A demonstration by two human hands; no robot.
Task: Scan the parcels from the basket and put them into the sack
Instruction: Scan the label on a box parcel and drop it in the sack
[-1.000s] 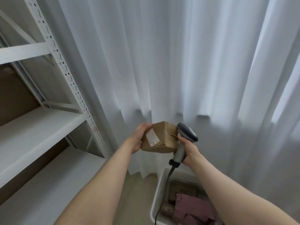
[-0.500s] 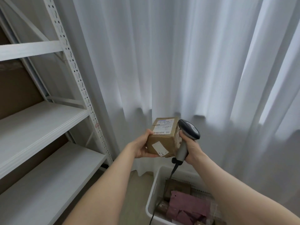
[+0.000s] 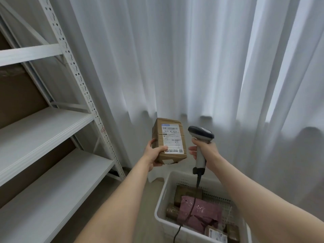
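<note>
Left hand [image 3: 154,154] grips a cardboard parcel [image 3: 168,141], label facing the camera, above the white basket [image 3: 162,195] of parcels. Right hand [image 3: 204,151] grips the barcode scanner [image 3: 200,135] just beside it, apart. Shelving [image 3: 52,123] stands left.

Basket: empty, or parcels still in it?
Not empty: the basket still holds a pink bag, a brown box and other parcels near the bottom edge.

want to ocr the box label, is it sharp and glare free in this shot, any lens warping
Head view: label on the box shows no glare, barcode and large print clear, small print soft. Head view: curtain backlight is brightest at right. Head view: wide lens slants and slightly bows the rack post.
</note>
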